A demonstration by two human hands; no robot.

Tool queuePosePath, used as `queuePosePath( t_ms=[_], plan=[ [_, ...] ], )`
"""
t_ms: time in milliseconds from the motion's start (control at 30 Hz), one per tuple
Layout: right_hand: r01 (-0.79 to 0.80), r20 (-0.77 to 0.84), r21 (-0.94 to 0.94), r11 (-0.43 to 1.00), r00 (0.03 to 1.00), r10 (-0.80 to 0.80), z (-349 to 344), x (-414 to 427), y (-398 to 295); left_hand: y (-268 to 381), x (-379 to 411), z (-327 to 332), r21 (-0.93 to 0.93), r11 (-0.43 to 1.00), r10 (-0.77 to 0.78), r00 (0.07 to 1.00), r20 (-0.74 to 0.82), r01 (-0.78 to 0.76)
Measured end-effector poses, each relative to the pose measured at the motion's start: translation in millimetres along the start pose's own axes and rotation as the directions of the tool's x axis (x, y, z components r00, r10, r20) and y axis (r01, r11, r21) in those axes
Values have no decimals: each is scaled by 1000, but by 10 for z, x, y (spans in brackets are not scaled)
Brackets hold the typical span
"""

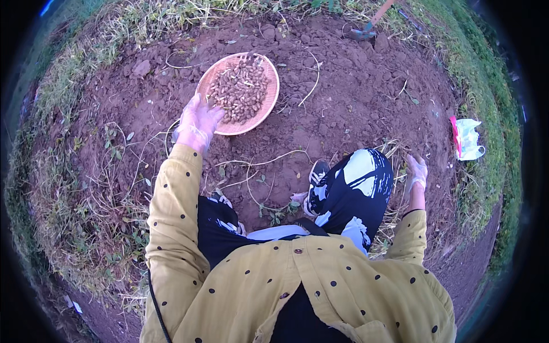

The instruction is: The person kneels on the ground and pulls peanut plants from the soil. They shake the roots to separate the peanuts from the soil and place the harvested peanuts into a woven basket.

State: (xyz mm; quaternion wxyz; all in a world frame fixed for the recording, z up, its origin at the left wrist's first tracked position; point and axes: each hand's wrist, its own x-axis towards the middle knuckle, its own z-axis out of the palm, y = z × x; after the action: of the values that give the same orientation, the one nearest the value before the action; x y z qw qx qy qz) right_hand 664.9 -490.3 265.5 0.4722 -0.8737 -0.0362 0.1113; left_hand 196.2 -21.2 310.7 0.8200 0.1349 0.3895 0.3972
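A round woven basket [272, 92] lies on the reddish-brown soil, with many unshelled peanuts [240, 90] in it. My left hand [197, 120], in a thin clear plastic glove, is at the basket's near left rim, palm up and fingers spread over the edge; no object shows in its palm. Out to the right of my knee, my right hand [417, 171] wears a similar glove. It is beside dry stems, its fingers apart, and nothing is seen in it.
A digging tool with a wooden handle [381, 13] has its metal head [363, 33] in the soil at the top. A white and pink plastic bag [468, 139] lies at the right by the grass. Pulled plants [107, 223] are heaped at the left; loose vines [274, 158] cross the soil.
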Motion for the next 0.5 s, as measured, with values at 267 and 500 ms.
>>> queuePosePath(
  t_ms=[267,500],
  plan=[
    [260,329,135,956,898,-291,524,-226,-1424,675,-714,-52,343,786,497,856,141,-513],
    [437,648,213,874,606,-461,1987,-908,-2419,626,-1552,-1866,636,640,747,543,-383,-432]
  ],
)
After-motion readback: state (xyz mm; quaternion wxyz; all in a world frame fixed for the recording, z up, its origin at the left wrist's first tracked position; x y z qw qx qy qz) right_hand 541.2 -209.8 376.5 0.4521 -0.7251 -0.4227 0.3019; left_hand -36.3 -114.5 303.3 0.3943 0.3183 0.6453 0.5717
